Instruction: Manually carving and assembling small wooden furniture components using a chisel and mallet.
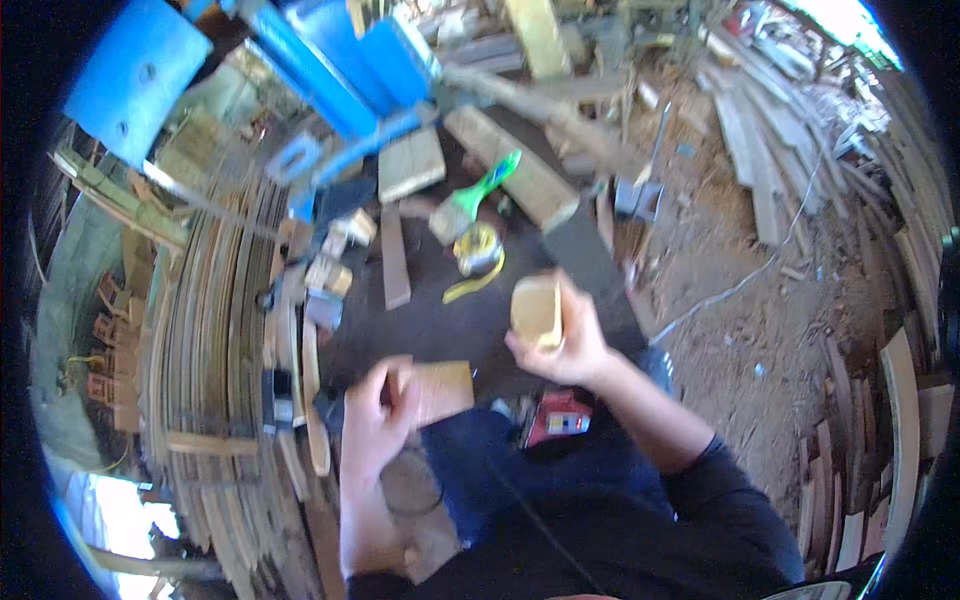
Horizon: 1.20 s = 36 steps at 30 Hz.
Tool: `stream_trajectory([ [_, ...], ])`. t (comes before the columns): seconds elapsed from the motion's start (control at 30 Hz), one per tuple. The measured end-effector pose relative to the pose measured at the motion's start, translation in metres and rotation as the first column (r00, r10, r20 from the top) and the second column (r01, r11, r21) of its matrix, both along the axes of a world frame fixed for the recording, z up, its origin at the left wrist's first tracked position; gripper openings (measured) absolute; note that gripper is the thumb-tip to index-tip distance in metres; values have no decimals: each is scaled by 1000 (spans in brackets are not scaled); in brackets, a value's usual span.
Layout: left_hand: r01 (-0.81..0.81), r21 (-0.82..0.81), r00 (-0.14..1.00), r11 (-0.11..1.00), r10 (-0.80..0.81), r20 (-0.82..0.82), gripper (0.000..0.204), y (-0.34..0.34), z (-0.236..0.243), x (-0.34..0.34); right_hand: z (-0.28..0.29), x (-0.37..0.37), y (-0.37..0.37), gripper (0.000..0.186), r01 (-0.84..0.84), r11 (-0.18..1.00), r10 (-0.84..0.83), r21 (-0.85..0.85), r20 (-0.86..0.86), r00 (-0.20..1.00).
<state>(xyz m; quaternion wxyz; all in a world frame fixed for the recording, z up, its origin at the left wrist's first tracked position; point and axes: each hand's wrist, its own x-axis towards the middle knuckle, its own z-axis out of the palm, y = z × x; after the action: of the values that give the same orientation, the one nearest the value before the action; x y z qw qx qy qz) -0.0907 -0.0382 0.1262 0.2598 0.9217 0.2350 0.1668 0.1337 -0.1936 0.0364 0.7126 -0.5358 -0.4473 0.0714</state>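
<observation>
My right hand (580, 350) is closed around a pale wooden block (536, 312) with rounded corners, held up above the dark tabletop (430, 335). My left hand (378, 415) pinches a flat tan rectangular piece (443, 391) by its left end, near the table's front edge. Whether that piece is thin wood or stiff sheet, I cannot tell. The two held things are apart. Beyond them lie a tape measure (478, 248) with a yellow strip of its blade out, and a paintbrush (475, 205) with a green handle. Close to my lap sits a red tool (556, 418), partly hidden.
A narrow wooden strip (395, 258), a board (411, 165) and a longer plank (515, 168) lie farther back on the table. Small wood blocks (330, 272) line its left edge. A blue machine (345, 65) stands behind. Stacked timber (215, 320) is at left, loose boards (760, 150) at right.
</observation>
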Motion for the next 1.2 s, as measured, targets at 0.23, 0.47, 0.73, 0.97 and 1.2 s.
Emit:
stream_trajectory([
  [0.23, 136, -116, 989, 984, -142, -46, 14, 9, 10, 54, 26, 2, 1, 56, -65, 997, 67, 31, -63, 996],
  [0.47, 200, -417, 973, 886, -129, 192, 11, 15, -26, 25, 60, -38, 10, 58, -206, 907, 285, 366, -176, 942],
  [0.73, 78, -443, 997, 893, -59, 56, 12, -21, -3, 27, 34, -54, 29, 63, -286, 901, 376, 325, -258, 890],
  [0.97, 167, -570, 969, 804, -27, 246, 9, -8, -20, 15, 46, -64, 38, 51, -226, 834, 385, 503, -239, 891],
  [1.2, 198, -537, 977, 820, -123, 173, 11, 2, -21, 15, 57, -58, 30, 60, -176, 832, 385, 525, -319, 866],
])
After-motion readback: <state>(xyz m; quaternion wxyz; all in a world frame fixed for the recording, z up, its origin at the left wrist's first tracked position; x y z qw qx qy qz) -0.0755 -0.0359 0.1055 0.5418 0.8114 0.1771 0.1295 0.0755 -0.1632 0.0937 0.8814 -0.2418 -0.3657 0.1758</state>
